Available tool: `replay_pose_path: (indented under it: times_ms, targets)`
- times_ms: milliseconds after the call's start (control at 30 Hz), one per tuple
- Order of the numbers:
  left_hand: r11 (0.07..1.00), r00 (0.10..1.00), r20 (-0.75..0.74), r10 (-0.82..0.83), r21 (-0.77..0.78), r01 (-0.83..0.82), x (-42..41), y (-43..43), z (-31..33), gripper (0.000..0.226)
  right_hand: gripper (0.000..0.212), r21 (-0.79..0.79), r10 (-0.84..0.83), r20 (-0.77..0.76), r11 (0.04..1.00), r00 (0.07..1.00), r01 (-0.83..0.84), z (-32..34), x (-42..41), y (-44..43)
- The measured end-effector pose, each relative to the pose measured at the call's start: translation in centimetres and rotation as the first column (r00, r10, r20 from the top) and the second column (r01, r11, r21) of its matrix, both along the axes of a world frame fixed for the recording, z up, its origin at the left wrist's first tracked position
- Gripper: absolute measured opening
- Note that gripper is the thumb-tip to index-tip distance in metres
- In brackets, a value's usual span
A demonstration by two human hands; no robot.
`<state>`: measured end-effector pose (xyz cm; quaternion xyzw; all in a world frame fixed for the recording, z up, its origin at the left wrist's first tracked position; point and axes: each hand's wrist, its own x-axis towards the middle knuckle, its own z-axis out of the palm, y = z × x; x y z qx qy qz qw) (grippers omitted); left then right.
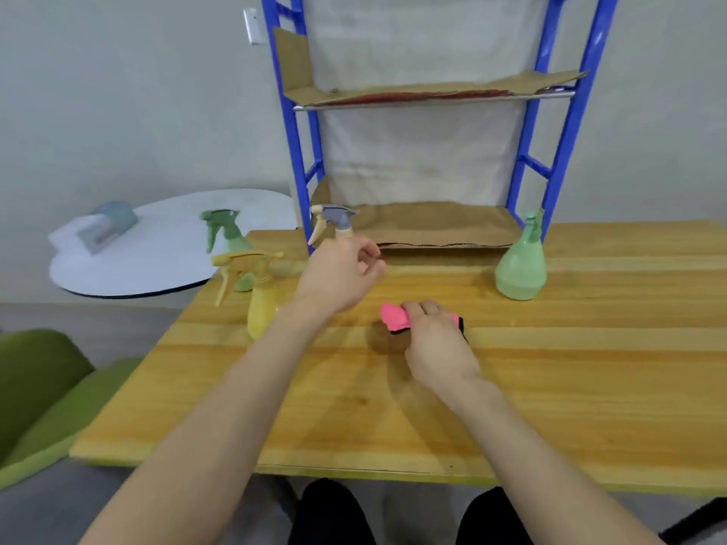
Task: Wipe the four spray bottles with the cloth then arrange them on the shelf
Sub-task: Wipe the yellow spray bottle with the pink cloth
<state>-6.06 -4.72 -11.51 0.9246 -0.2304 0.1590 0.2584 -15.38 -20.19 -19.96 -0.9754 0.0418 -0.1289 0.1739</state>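
Four spray bottles stand on the wooden table. At the left are a green trigger bottle and, in front of it, a yellow one. A beige bottle with a grey trigger head stands by the shelf's left leg, its body hidden behind my left hand, whose fingers are loosely curled with nothing visible in them. A round green bottle stands at the right. My right hand presses and grips the pink cloth on the table. The blue-framed shelf has cardboard-lined boards.
A white round side table carries a grey tissue box at the left. A green chair stands beside the wooden table's left front corner. My knees show below the table's front edge.
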Motion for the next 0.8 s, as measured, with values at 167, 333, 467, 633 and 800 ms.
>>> replay_pose_path:
  times_ms: [167,333,467,633,800]
  targets:
    - [0.951,0.947,0.302,0.110,0.247,-0.188,0.1,9.5,2.5,0.032,0.069,-0.009,0.207,-0.163,0.977,0.965,-0.211,-1.9,1.5,5.6]
    - [0.800,0.936,0.204,0.288,0.486,-0.353,0.1,12.5,3.0,0.051,0.071,0.110,0.241,-0.116,0.967,0.963,-0.229,-2.8,1.0,4.9]
    - [0.846,0.951,0.127,0.281,0.435,-0.308,-0.1,12.8,3.1,0.040,0.044,0.249,0.196,-0.111,0.955,0.974,-0.164,-1.7,1.3,4.3]
    - [0.977,0.986,0.001,0.164,0.139,-0.163,-1.3,11.8,3.0,0.025,0.028,0.448,0.132,-0.112,0.892,0.985,-0.068,0.5,0.2,1.4]
    - [1.000,0.998,-0.070,0.003,0.021,-0.002,-3.1,8.2,1.1,0.024,0.028,0.497,-0.014,-0.037,0.867,0.999,0.030,3.2,-1.3,-3.2]
